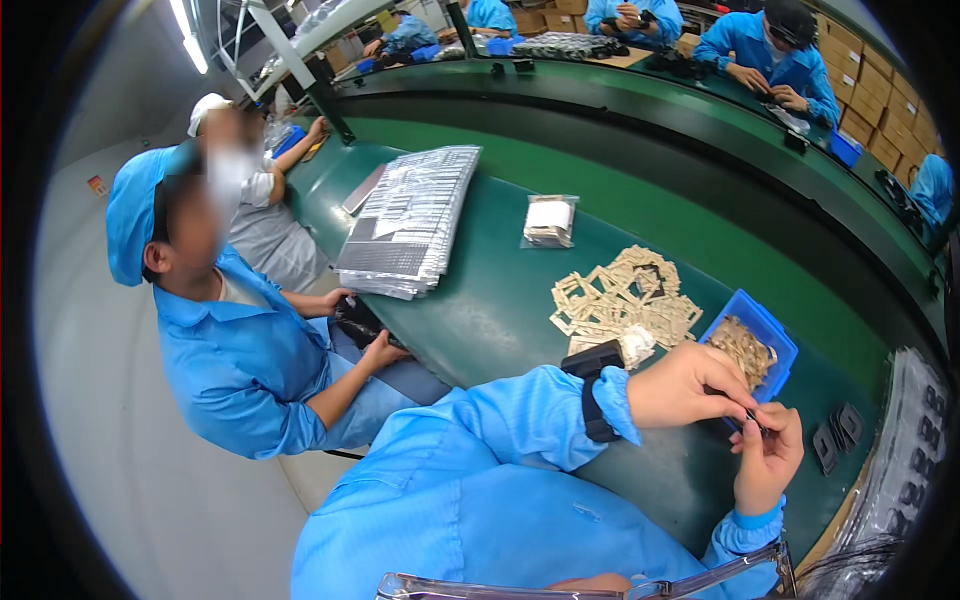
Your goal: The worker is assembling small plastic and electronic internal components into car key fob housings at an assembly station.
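My left hand (690, 385) and my right hand (772, 458) meet fingertip to fingertip at the near side of a blue bin (783, 352). Between them they pinch a small dark piece (752, 420), mostly covered by the fingers, so its kind does not show. Small tan pieces (740, 350) fill much of the bin. Just beyond my left wrist, which wears a black band (598, 405), lies a loose pile of cream rectangular frames (625, 295). A few dark grey frame-shaped parts (837, 438) lie to the right of my right hand.
A clear bag of white pieces (549, 220) and a stack of plastic-wrapped sheets (410, 225) rest on the green table (470, 330). Plastic packs (905, 450) line the right edge. A co-worker in blue (240, 350) sits close on my left; others work beyond the raised divider.
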A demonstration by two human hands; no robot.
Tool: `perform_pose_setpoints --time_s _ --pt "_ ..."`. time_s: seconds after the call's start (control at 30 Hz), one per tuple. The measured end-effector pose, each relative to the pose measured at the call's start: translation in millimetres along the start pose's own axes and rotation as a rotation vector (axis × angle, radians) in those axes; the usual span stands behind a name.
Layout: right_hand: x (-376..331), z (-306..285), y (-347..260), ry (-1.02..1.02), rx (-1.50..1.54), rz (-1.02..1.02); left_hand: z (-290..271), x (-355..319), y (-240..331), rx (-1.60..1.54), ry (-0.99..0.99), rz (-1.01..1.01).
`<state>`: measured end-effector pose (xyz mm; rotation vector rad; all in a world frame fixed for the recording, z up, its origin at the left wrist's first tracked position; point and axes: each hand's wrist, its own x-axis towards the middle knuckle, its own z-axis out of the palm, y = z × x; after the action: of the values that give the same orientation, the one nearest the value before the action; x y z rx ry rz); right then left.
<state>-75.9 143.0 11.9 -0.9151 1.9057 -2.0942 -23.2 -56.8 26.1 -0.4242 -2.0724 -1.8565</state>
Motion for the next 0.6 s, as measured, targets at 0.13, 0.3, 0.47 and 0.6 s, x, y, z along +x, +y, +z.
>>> perform_pose_setpoints --time_s 0.13,0.3,0.47,0.6 --pt "0.6 -1.2 0.2 0.007 -0.03 -0.009 2.1 0.9 -0.9 -0.038 0.003 -0.002" --pt "1.1 -2.4 4.3 0.008 -0.045 -0.03 2.4 -0.1 -1.3 -0.036 0.018 0.002" --pt "0.2 -2.9 4.1 0.018 -0.068 -0.027 3.3 2.0 -2.4 -0.014 0.007 0.004" --pt "-2.4 -2.1 4.4 0.071 -0.091 0.091 9.0 -4.8 -5.2 0.079 0.041 -0.023"
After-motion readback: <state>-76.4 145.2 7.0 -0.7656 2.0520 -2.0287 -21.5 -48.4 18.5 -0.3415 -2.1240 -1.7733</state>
